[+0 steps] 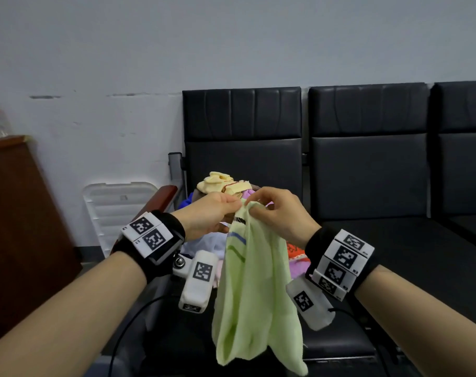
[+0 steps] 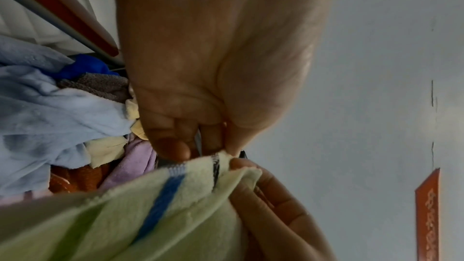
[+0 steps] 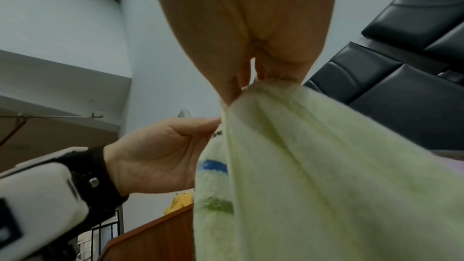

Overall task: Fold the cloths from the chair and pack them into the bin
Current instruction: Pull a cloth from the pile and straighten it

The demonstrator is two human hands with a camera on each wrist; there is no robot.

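Observation:
A light green cloth (image 1: 253, 289) with blue, green and black stripes hangs in the air in front of the black chair (image 1: 242, 148). My left hand (image 1: 212, 213) pinches its top edge from the left, and my right hand (image 1: 275, 210) pinches the same edge right beside it. The left wrist view shows the green cloth (image 2: 155, 211) under my left hand (image 2: 213, 142), thumb and fingers on its striped hem. My right hand (image 3: 251, 82) grips the bunched green cloth (image 3: 314, 166). A pile of cloths (image 1: 226, 186), yellow, purple, blue and orange, lies on the chair seat behind.
A white plastic bin lid (image 1: 117, 210) leans against the wall left of the chair. A brown wooden cabinet (image 1: 22, 221) stands at the far left. More black chairs (image 1: 372, 151) extend to the right, their seats (image 1: 410, 248) bare. A wooden armrest (image 1: 160, 200) borders the pile.

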